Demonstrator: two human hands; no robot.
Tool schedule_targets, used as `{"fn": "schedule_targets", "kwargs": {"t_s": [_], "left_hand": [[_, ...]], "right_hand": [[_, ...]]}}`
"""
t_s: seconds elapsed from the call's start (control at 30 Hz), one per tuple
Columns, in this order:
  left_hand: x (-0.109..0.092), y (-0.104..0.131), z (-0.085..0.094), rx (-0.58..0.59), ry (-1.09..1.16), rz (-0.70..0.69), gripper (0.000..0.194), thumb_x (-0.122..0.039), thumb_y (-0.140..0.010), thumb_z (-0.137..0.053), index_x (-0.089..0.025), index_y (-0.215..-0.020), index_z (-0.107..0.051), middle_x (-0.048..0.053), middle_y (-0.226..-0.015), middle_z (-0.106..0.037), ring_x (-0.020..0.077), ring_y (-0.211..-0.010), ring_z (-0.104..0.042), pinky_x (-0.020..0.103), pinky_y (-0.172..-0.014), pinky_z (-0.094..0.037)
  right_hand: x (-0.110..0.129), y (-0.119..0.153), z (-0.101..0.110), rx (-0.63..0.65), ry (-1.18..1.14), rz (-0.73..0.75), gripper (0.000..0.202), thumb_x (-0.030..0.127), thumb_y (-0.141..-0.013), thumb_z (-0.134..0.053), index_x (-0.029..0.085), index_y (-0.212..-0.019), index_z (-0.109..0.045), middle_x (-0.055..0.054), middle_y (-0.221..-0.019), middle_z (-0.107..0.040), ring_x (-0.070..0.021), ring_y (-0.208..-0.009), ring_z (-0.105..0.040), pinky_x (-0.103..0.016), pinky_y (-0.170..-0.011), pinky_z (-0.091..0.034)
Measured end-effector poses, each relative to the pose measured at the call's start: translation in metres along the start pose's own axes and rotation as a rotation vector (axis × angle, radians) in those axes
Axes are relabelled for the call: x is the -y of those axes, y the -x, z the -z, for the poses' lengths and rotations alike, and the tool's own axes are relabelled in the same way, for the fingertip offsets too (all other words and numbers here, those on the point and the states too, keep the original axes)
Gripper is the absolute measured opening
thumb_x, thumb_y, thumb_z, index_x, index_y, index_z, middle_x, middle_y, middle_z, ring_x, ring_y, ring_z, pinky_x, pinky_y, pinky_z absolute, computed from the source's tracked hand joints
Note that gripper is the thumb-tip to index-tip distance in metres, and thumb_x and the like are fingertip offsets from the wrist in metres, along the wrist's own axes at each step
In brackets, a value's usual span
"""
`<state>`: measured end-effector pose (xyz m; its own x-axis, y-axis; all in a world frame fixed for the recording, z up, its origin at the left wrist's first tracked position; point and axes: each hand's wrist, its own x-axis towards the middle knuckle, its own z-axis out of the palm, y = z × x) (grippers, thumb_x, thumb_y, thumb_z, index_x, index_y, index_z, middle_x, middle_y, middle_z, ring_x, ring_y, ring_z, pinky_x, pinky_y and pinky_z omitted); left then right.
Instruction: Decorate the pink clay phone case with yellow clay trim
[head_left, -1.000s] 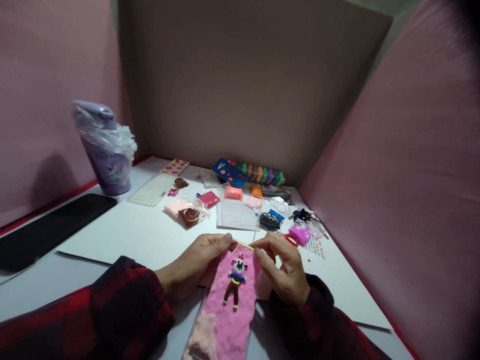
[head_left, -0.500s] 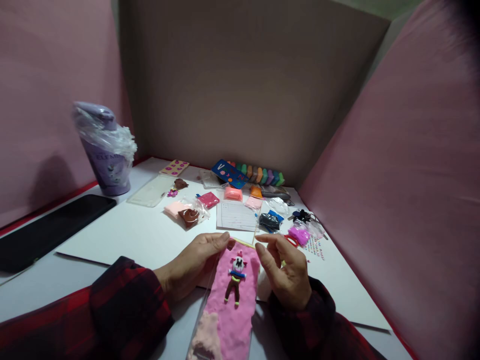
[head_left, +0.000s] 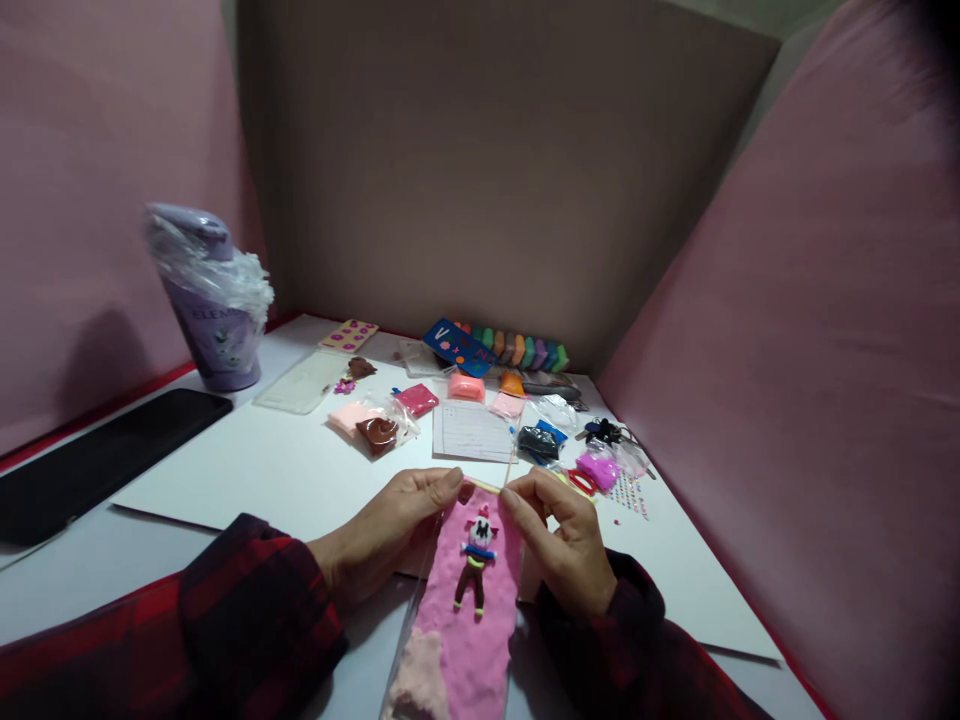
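Note:
A phone-case-shaped piece covered in pink clay [head_left: 480, 655] is tilted toward me, with a small clay figure [head_left: 476, 565] on it and a beige patch at its lower left. My left hand [head_left: 394, 525] grips its upper left edge, thumb near a brown spot at the corner. At the upper right corner, my right hand [head_left: 562, 535] has thumb and forefinger pressed together on the top edge, by a thin pale yellow strip [head_left: 482, 485]. A thin stick [head_left: 510, 462] rises beside the right fingertips.
Behind lie a lined paper [head_left: 472, 432], clay packets, a blue decorated card [head_left: 457, 346] and a row of coloured clay. Red scissors [head_left: 582, 481] and small gems [head_left: 630, 495] are at right. A purple bottle [head_left: 221, 320] and black phone [head_left: 97, 450] are at left.
My right hand has moved left onto the top edge, and its thumb and forefinger have closed together. The pink piece has shifted slightly right and down.

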<state>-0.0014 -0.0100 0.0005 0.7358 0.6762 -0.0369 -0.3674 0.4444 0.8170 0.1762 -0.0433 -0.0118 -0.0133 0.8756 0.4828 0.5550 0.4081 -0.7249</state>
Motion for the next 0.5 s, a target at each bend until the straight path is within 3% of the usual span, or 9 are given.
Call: {"fn": "schedule_targets", "kwargs": {"t_s": [0.17,0.4,0.5], "left_hand": [[-0.0025,0.0026,-0.003,0.014,0.009,-0.013,0.033,-0.032,-0.088,-0.049,-0.007,-0.101,-0.066,0.018,-0.096,-0.068,0.0219,-0.08,-0.065,0.033,-0.08,-0.046],[0.0013,-0.0001,0.0029,-0.02,-0.016,0.046,0.033,-0.038,-0.084,-0.055,-0.008,-0.086,-0.066,0.015,-0.082,-0.069,0.0181,-0.069,-0.064,0.028,-0.069,-0.047],[0.0009,0.0001,0.0024,-0.024,-0.01,0.04,0.033,-0.039,-0.084,-0.055,-0.008,-0.089,-0.066,0.015,-0.083,-0.069,0.0188,-0.07,-0.064,0.029,-0.07,-0.047]], "right_hand": [[-0.0018,-0.0007,0.0032,0.019,-0.013,0.047,0.025,0.031,-0.087,-0.049,0.017,-0.068,-0.059,0.001,-0.062,-0.045,-0.0126,-0.057,-0.041,-0.027,-0.055,-0.032],[-0.0008,-0.0022,-0.0005,0.02,0.007,-0.012,0.026,0.036,-0.083,-0.057,0.017,-0.066,-0.059,0.002,-0.061,-0.044,-0.0124,-0.056,-0.039,-0.026,-0.053,-0.03],[-0.0004,-0.0027,0.0,0.03,-0.008,0.001,0.026,0.034,-0.084,-0.054,0.017,-0.066,-0.059,0.002,-0.061,-0.044,-0.0123,-0.055,-0.04,-0.026,-0.052,-0.031]]}}
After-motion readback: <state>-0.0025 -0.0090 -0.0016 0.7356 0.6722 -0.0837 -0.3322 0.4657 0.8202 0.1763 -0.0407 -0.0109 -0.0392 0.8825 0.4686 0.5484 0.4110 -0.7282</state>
